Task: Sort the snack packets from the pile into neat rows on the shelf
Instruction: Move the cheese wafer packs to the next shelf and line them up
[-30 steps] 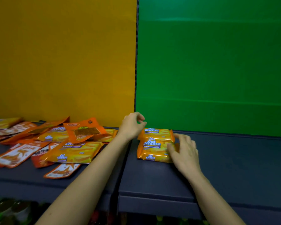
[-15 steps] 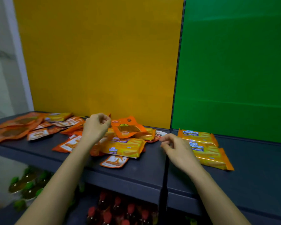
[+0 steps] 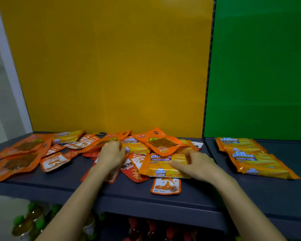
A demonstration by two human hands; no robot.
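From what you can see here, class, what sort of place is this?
Probably a shop, or a mock-up of one: a shelf carries a pile of snack packets, Cal Cheese packets lie in a row beside it, and bottles stand on the level below.

**A shop's display shelving**

This looks like a shop. A dark grey shelf [image 3: 163, 204] runs along in bays, backed by a bright yellow panel [image 3: 111, 66] and a green panel [image 3: 259, 66], with a narrow upright divider [image 3: 209, 84] between them. Many sealed snack packets [image 3: 56, 160] in only a few printed brands lie on it (several identical cheese wafer packets [image 3: 255, 160] among them), which suggests stock rather than a household's supply. On the tier below stand green-capped bottles [image 3: 24, 225] and red-capped bottles [image 3: 151, 228].
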